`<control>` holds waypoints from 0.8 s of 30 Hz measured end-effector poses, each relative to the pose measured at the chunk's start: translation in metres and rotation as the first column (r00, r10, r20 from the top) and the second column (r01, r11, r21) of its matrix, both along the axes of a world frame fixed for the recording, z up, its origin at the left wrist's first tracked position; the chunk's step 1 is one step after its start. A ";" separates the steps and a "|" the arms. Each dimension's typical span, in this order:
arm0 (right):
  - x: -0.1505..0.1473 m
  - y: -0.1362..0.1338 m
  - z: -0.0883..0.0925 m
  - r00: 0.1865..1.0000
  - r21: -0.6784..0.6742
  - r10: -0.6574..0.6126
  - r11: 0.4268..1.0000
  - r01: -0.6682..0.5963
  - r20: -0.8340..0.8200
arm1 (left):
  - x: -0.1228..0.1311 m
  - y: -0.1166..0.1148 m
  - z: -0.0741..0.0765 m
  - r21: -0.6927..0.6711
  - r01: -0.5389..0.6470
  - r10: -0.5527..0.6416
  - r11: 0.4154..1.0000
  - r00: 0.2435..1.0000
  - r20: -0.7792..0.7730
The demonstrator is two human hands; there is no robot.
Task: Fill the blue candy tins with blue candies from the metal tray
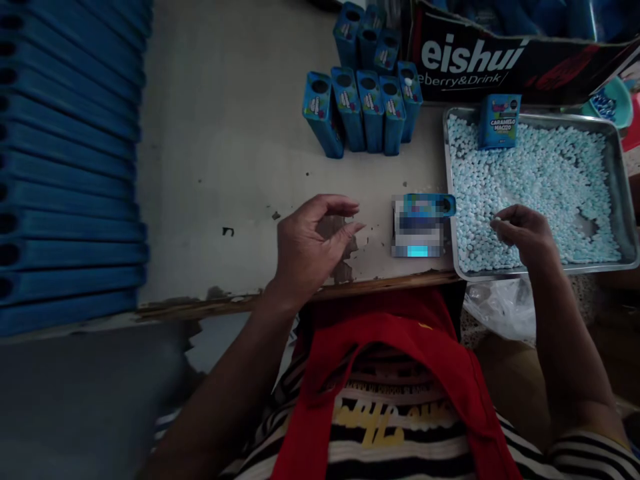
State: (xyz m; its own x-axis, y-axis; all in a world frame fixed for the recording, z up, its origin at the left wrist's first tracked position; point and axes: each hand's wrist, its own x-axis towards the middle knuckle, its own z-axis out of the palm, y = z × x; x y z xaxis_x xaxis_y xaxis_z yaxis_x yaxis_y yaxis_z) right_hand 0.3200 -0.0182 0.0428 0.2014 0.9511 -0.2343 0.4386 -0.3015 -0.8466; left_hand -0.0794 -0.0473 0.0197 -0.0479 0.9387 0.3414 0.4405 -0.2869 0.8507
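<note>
My left hand (320,237) is held over the table, its thumb and fingers apart in a C shape with nothing between them. To its right, a small blue candy box (425,205) lies on a pixelated, roughly square object (417,237) whose kind I cannot make out. My right hand (523,230) is over the metal tray (453,257), thumb and fingers pinched on what looks like a small pale candy (496,220). Small white and light-blue candies (540,173) fill the tray. Another blue box (501,123) stands upright among them at the back.
Several blue boxes (370,113) with dark round openings stand at the back of the table (215,153). Rows of stacked blue boxes (70,180) line the left side. Behind the tray sits a black carton (465,67); a turquoise bowl (620,103) is at far right.
</note>
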 end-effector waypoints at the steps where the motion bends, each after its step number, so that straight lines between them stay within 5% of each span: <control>1: -0.001 -0.001 -0.001 1.000 -0.012 0.022 1.000 -0.022 0.016 | 0.004 0.001 0.001 0.012 0.018 -0.018 1.000 1.000 -0.001; 9: -0.015 0.006 0.009 0.888 -0.016 0.337 0.937 -0.350 0.312 | 0.040 0.010 -0.002 0.045 0.041 -0.039 0.998 0.998 -0.048; 18: -0.019 0.000 0.021 0.876 0.057 0.273 0.946 -0.320 0.398 | 0.065 0.017 -0.022 -0.147 0.058 -0.049 0.987 0.996 0.069; 24: -0.024 -0.002 0.018 0.864 0.051 0.287 0.940 -0.337 0.414 | 0.070 0.022 -0.017 -0.179 0.128 -0.118 0.975 0.991 0.069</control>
State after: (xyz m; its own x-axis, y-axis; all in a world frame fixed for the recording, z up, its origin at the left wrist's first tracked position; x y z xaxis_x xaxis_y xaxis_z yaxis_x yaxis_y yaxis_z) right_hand 0.2956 -0.0204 0.0604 -0.0586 0.9950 -0.0815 0.7974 -0.0024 -0.6034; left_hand -0.0094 -0.0255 0.0023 0.0571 0.9848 0.1638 0.3601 -0.1734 0.9167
